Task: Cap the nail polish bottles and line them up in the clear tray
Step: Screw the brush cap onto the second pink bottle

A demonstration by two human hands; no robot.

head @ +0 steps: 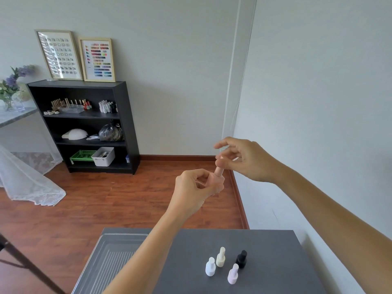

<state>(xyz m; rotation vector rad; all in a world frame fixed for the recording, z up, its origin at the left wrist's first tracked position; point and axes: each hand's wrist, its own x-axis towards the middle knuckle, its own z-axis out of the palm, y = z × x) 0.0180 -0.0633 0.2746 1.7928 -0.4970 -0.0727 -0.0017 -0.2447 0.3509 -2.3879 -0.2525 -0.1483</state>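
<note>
My left hand [194, 190] holds a peach-pink nail polish bottle [218, 181] up in the air, well above the table. My right hand [244, 159] pinches the top of its pink cap [219, 169] with thumb and fingers. On the dark grey table [275, 262] stand several capped bottles: a white one [210, 266], a cream one [220, 257], a black one [241, 259] and a lilac one [233, 274]. The clear tray [108, 259] lies on the table's left side, partly hidden by my left forearm, with no bottles visible in it.
A white wall [318, 124] runs close along the table's right side. Beyond the table is wood floor [127, 200], with a black shelf unit [84, 126] holding polish bottles and bins at the far wall. A lace cloth [27, 181] hangs at the left.
</note>
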